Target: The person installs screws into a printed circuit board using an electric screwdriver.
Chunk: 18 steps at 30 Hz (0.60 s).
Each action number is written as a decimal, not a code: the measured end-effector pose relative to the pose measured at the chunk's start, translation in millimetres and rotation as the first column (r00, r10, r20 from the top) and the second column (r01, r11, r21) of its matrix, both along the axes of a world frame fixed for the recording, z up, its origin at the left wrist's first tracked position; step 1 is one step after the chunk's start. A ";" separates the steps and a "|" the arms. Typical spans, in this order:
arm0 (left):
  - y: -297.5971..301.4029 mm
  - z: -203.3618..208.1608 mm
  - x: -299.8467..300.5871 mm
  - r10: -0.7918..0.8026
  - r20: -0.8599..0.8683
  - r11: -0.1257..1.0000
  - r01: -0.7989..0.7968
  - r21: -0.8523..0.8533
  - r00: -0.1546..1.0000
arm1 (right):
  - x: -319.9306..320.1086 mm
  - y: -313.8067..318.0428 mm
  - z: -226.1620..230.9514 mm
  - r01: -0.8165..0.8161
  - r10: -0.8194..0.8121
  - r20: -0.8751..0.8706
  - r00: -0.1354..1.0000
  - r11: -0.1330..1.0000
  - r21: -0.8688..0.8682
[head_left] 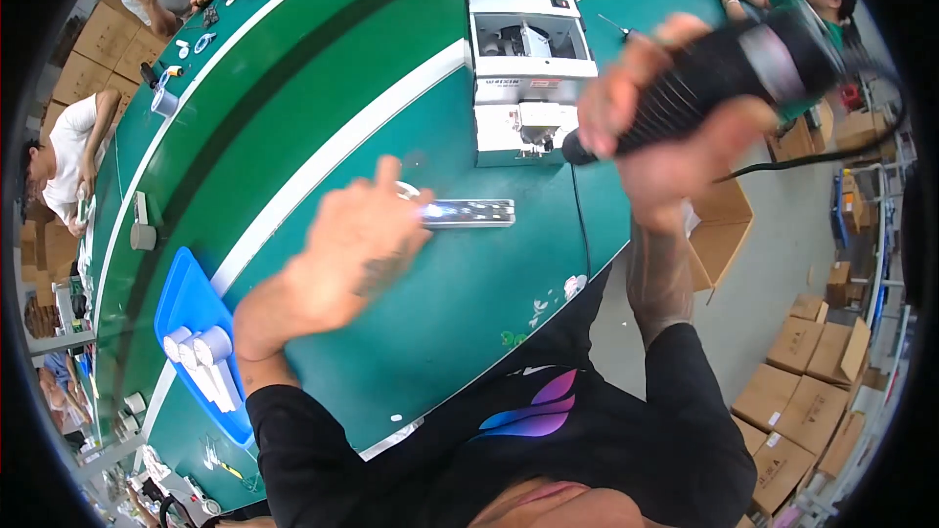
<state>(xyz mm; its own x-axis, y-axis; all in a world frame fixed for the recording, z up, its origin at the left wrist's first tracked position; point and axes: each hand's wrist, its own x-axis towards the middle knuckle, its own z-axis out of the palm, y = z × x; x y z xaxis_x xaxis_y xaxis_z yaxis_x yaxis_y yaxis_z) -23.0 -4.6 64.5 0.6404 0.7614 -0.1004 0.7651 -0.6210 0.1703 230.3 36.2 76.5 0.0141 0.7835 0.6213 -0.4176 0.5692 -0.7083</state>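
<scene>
My right hand (675,127), blurred by motion, is wrapped round a black electric screwdriver (704,73) raised over the right side of the bench. The screwdriver's tip points left, close to the front of a white screw feeder (528,78). Over the middle of the bench, my left hand (367,235) closes on the left end of a shiny, clear or silvery bar (474,213) that catches bright light. A bit of white curved edge shows beside my fingers; the rest of that end is hidden under them.
A blue tray (191,284) with several white round-headed parts stands at the left. A dark cable (579,205) runs down the bench past the feeder. An open carton (719,235) sits beyond the right edge. Other people (73,152) work across the green belt.
</scene>
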 end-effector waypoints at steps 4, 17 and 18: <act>-23.5 -39.8 32.6 0.146 -0.183 0.988 -0.133 0.079 0.972 | -37.0 32.9 6.4 0.128 -0.168 0.306 0.937 0.981 0.146; -10.1 -85.3 44.4 -0.138 0.077 0.922 0.100 0.375 0.987 | -29.5 9.7 -19.1 0.165 -0.128 0.316 0.940 0.982 -0.094; -10.2 -88.0 44.9 -0.152 0.068 0.902 0.110 0.418 0.986 | -27.6 0.1 -21.2 0.174 -0.116 0.289 0.950 0.968 -0.183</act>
<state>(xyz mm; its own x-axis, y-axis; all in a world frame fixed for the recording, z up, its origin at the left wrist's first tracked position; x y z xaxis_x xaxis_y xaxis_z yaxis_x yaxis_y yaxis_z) 21.9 -14.8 -23.5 0.7279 0.6297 0.2714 0.6646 -0.7453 -0.0532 202.7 36.3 55.3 -0.0106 0.8959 0.4442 -0.1149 0.4402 -0.8905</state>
